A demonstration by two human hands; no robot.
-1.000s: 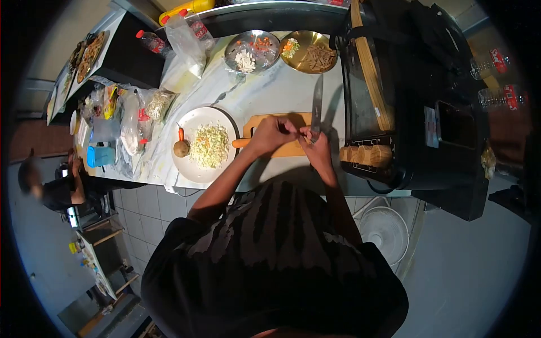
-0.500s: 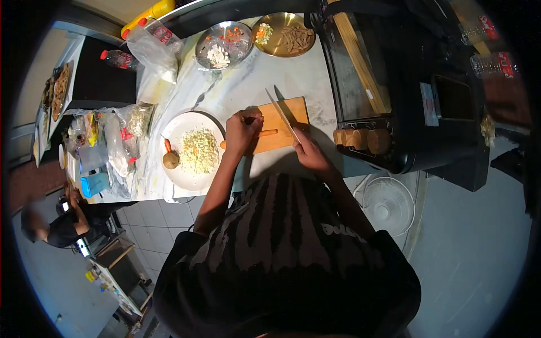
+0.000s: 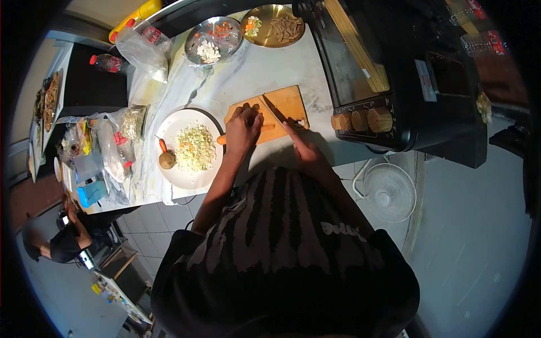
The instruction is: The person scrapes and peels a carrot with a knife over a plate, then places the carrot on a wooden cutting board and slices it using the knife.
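My right hand [image 3: 303, 147] is closed round a knife [image 3: 274, 110], its blade slanting up and left across the wooden cutting board [image 3: 287, 96]. On the board's left part my left hand [image 3: 243, 130] has its fingers curled together beside the blade; what they grip is hidden. An orange carrot [image 3: 269, 128] lies on the board next to that hand, partly covered. A rounded orange end [image 3: 221, 139] sticks out left of my wrist; I cannot tell whether it is the same carrot. Small pale scraps [image 3: 302, 122] sit near the board's right edge.
Left of the board, a white plate [image 3: 169, 125] holds chopped vegetables, a small carrot and a round brown vegetable. Two metal plates, one silver [image 3: 230, 52] and one gold-coloured [image 3: 262, 39], stand behind. A black oven [image 3: 394, 62] is at right; another person [image 3: 70, 245] is at far left.
My left hand has closed in on the far part of the board, fingers more curled. The knife has come closer to its fingers. The whole view has shifted slightly.
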